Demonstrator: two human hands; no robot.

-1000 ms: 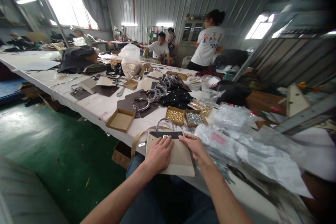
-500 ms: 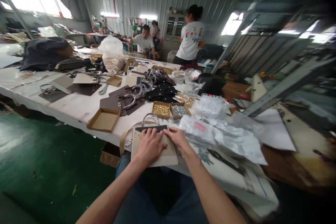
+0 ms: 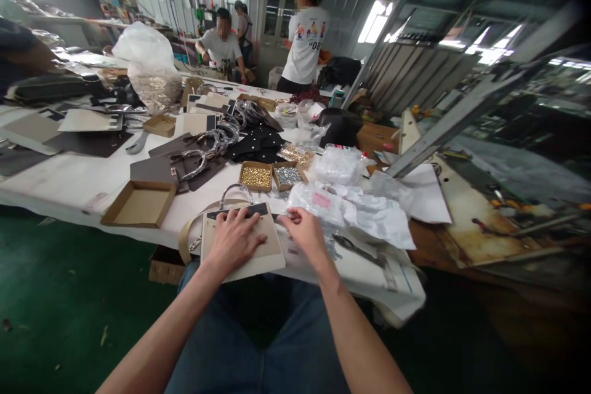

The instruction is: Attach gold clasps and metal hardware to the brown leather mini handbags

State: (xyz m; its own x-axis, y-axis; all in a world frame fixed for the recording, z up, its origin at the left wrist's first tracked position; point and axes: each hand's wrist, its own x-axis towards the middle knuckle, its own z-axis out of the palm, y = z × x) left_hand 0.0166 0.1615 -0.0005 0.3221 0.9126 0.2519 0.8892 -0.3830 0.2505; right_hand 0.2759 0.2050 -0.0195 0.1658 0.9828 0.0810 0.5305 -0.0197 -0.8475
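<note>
A beige handbag with a dark top band and a metal handle lies at the near edge of the white table, partly over my lap. My left hand rests flat on the bag's front, fingers spread. My right hand is just off the bag's right edge, fingers curled in a pinch on something too small to make out. A tan strap loops out from the bag's left side.
Small boxes of gold studs and silver hardware sit just beyond the bag. An open cardboard tray lies left, crumpled plastic bags right. Dark leather panels and metal handles cover mid-table. Other people work at the far end.
My head has turned right, so the scene slid left. My right hand came off the bag's top band and now sits beside its right edge. The left hand stays on the bag.
</note>
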